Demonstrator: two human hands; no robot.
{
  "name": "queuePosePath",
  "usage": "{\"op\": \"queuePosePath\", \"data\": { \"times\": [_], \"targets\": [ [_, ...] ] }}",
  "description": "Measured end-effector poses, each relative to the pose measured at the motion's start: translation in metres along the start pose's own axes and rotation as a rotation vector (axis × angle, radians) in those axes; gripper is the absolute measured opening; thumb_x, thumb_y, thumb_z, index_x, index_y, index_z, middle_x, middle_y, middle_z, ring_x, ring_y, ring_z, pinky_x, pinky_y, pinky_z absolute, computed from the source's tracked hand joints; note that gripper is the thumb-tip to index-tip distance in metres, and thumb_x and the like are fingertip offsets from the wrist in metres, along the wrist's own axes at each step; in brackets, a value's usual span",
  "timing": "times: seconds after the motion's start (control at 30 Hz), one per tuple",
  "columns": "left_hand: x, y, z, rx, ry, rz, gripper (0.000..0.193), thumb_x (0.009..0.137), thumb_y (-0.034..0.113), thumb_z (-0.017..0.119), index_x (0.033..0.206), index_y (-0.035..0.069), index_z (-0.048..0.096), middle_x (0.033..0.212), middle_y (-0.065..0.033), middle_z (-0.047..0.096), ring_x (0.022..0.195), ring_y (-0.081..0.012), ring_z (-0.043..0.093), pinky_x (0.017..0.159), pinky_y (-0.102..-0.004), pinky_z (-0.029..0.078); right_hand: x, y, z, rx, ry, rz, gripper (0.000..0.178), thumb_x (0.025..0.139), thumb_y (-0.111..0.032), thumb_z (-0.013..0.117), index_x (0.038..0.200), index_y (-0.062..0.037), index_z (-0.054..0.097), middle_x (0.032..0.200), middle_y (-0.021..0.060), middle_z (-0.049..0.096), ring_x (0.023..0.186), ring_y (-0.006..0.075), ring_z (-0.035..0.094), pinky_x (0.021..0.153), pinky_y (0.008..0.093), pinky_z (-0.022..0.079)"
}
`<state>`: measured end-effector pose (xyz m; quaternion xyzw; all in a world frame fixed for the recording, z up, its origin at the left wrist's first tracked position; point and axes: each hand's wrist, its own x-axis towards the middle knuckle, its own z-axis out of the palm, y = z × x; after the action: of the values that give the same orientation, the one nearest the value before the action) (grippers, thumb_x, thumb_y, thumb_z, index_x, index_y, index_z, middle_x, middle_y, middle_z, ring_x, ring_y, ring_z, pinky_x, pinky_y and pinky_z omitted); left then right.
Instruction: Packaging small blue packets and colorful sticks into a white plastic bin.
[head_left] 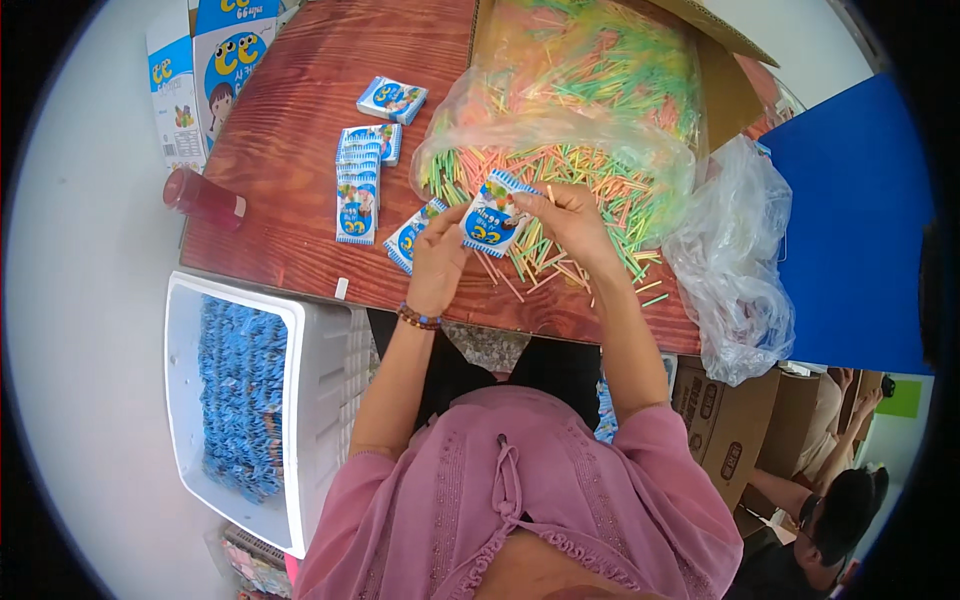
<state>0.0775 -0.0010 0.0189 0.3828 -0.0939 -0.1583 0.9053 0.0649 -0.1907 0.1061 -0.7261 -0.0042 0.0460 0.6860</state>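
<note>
A small blue-and-white packet point(490, 222) with a cartoon print is held up between my two hands, over the near edge of a heap of thin coloured sticks point(590, 165). My left hand point(438, 264), a beaded bracelet at its wrist, pinches the packet's left side. At its upper right side, the thumb and fingers of my right hand point(570, 222) close on the packet. One pale stick point(550, 196) shows at the right fingers; whether they grip it I cannot tell. Beside my left hand, partly covered by it, lies another packet point(404, 243) on the table.
An overlapping row of packets point(358, 205) and a separate packet point(392, 100) lie on the wooden table point(280, 130). A reddish cup point(205, 199) rests at the left edge. Left below stands a white bin point(293, 400) of packets; crumpled clear plastic point(735, 260) hangs at right. Another person works lower right.
</note>
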Motion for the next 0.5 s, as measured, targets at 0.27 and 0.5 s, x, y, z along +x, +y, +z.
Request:
{"op": "queuePosePath", "data": {
  "times": [0.27,0.5],
  "targets": [
    [-0.007,0.020,-0.009,0.336,0.201,0.022,0.020,0.087,0.005,0.066,0.105,-0.002,0.064,0.093,-0.0012,0.067,0.079,-0.0038,0.060,0.069,-0.0192,0.048,0.023,0.030,0.032,-0.001,-0.158,0.004,0.018,0.088,-0.019,0.067,0.092,-0.0015,0.070,0.074,-0.0027,0.064,0.068,0.0035,0.054,0.059,0.0236,0.043],
    [-0.033,0.049,-0.075,0.609,0.540,0.264,0.021,0.089,0.004,0.062,0.109,-0.003,0.062,0.099,-0.0057,0.066,0.089,-0.0083,0.061,0.077,-0.0214,0.048,0.083,0.049,0.105,-0.171,-0.256,-0.036,0.030,0.084,-0.031,0.066,0.084,-0.0017,0.071,0.071,0.0094,0.066,0.063,0.0146,0.061,0.058,0.0298,0.046]
  ]
}}
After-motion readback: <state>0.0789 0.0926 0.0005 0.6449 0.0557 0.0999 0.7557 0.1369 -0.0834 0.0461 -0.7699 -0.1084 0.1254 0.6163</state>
